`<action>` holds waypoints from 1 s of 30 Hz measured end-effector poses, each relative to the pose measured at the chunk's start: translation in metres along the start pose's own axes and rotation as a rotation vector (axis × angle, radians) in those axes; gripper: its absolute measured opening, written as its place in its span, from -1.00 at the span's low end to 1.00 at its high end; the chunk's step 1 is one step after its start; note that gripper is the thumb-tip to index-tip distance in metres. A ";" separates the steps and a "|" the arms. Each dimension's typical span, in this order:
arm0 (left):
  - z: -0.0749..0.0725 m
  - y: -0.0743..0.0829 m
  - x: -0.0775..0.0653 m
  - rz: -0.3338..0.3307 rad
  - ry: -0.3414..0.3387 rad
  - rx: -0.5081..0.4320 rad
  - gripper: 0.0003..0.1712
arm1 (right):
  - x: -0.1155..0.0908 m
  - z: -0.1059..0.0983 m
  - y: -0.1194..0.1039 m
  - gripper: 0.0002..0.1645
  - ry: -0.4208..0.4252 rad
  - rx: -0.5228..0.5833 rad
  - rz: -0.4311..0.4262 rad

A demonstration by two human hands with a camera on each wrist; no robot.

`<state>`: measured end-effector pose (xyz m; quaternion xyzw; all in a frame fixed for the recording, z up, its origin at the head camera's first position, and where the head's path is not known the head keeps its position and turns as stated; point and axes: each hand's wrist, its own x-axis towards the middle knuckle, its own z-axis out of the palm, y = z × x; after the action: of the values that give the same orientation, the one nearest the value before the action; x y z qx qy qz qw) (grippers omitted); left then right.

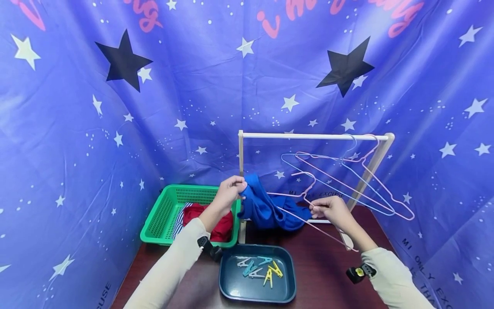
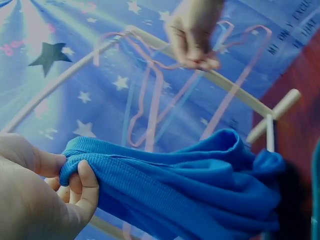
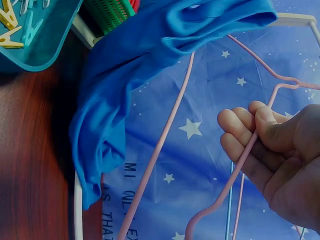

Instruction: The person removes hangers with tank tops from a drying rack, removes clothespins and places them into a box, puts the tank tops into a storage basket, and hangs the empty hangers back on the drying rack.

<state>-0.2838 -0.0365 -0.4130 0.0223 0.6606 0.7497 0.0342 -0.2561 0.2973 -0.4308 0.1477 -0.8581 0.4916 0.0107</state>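
My left hand (image 1: 230,193) pinches the ribbed edge of a blue garment (image 1: 262,206), most clearly seen in the left wrist view. The garment hangs bunched in front of the rack, its kind hidden by the folds. My right hand (image 1: 332,210) holds a pink clothes hanger (image 3: 159,145) between thumb and fingers, on the wire near the hook's neck. The left part of that hanger goes in among the blue folds, and its end there is hidden. In the head view its other end slants down to the right, below my right hand.
Behind my hands stands a rack (image 1: 289,136) with a blue hanger (image 1: 355,141) and another pink hanger (image 1: 378,141) on its bar. A green basket (image 1: 158,223) at left holds red cloth (image 1: 221,227) and striped cloth (image 1: 179,223). In front, a dark tray (image 1: 251,292) contains several clothespins (image 1: 268,278).
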 end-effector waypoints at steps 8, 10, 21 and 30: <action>0.013 0.044 0.006 0.036 -0.040 -0.032 -0.85 | 0.000 -0.002 0.003 -0.81 -0.001 -0.008 0.011; 0.016 0.054 0.006 0.045 -0.058 -0.036 -0.83 | 0.000 -0.001 0.004 -0.80 -0.001 -0.005 0.015; 0.021 0.107 0.009 0.068 -0.107 -0.157 -0.91 | 0.000 0.002 0.012 -0.80 0.005 0.046 0.048; 0.008 0.139 0.008 -0.041 -0.149 -0.302 -0.85 | -0.003 0.004 0.011 -0.81 -0.002 0.014 0.030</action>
<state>-0.2943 -0.0448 -0.2742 0.0591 0.5362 0.8359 0.1015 -0.2552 0.2998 -0.4423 0.1355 -0.8567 0.4977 0.0012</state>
